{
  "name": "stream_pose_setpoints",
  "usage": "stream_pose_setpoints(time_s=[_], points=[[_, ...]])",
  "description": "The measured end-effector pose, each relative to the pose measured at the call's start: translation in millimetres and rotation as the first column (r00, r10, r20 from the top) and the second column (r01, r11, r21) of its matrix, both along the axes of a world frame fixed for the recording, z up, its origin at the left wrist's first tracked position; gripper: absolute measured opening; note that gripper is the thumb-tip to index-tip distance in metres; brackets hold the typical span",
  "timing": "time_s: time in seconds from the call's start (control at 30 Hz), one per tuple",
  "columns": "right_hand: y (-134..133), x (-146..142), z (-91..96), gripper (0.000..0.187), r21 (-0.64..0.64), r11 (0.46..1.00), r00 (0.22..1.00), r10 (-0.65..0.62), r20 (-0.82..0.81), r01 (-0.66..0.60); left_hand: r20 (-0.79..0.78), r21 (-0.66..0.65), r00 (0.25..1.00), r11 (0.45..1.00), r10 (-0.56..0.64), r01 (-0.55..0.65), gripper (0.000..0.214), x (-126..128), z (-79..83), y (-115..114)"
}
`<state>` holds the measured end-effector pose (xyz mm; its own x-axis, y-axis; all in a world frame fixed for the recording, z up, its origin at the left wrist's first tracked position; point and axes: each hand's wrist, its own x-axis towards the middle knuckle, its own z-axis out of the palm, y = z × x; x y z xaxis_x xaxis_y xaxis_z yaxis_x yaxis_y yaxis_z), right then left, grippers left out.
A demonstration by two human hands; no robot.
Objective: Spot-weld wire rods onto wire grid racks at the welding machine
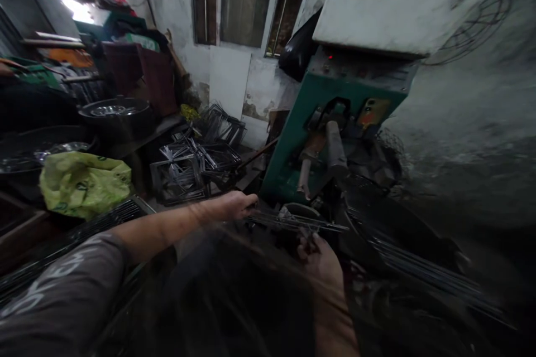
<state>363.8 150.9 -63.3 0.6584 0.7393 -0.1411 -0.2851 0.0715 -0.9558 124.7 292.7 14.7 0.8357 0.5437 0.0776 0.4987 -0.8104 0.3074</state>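
My left hand (239, 204) is closed in a fist at the left end of some thin metal rods (322, 224), which stretch to the right in front of me. Under the right part of these rods is my right hand (316, 251), its fingers curled in a pinch by a small greyish piece; blur hides what exactly it grips. Just beyond both hands stands a green machine (288, 139) with two thick electrode arms (336, 148) jutting toward me. A round dark container (304, 212) sits below the arms, partly behind the rods.
Bent wire frames (188, 162) are heaped on the floor ahead-left. A yellow-green bag (86, 184) lies to the left, near dark round basins (117, 111). Long thin rods (431, 273) rest at right. A phone (373, 111) is on the machine. Part of another person's hand (5, 68) shows far left.
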Motion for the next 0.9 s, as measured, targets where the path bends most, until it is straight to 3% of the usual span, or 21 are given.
stream_pose_setpoints(time_s=[0.1,0.23,0.43,0.73,0.9], points=[[18.9,-0.4,4.6,0.03,-0.006,1.0,0.983,-0.029,-0.18,0.028,0.005,0.004,1.0,1.0,0.0,-0.001,0.027,-2.2,-1.3,2.9],[29.4,-1.4,12.1,0.032,0.014,0.999,0.957,-0.025,-0.29,0.03,-0.009,-0.012,1.0,1.0,0.026,-0.027,0.029,-3.7,-11.0,10.8],[45.2,-3.8,7.3,0.032,0.084,0.995,0.956,-0.025,-0.292,0.051,0.027,-0.117,0.998,0.992,0.059,-0.056,0.028,-1.2,-20.7,19.3],[59.2,2.7,2.2,0.024,0.09,0.996,0.965,0.003,-0.262,0.021,0.029,-0.129,0.996,0.988,0.088,-0.084,0.026,7.8,-30.0,30.2],[66.4,3.1,14.2,0.029,0.106,0.994,0.958,-0.005,-0.288,0.037,-0.01,-0.118,0.993,0.986,0.119,-0.119,0.028,11.6,-29.0,35.8]])
